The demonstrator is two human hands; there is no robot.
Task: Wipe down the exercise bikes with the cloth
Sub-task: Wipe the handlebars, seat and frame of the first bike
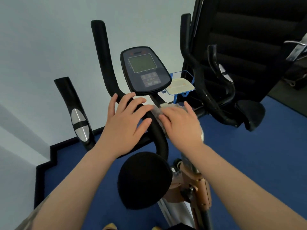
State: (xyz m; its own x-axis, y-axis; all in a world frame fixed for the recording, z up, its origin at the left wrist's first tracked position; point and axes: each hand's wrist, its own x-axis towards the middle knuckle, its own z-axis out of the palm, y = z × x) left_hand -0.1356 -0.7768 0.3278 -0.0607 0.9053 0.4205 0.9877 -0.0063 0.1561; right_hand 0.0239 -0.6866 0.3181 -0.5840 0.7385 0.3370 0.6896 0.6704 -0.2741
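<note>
Two hands on the handlebar of an exercise bike.

The left hand lies flat with straight, spread fingers on the black handlebar; the right hand presses a grey cloth on the bar below the console. The cloth's long axis follows the bar, running away from the person. The console writing is too blurred to read.

The console sits at centre, with the hands below it at 6 o'clock: left hand on the handlebar, right hand on the cloth beside it. A pad lies further toward 6, a grip at 9 o'clock, a second bike at 3.
</note>
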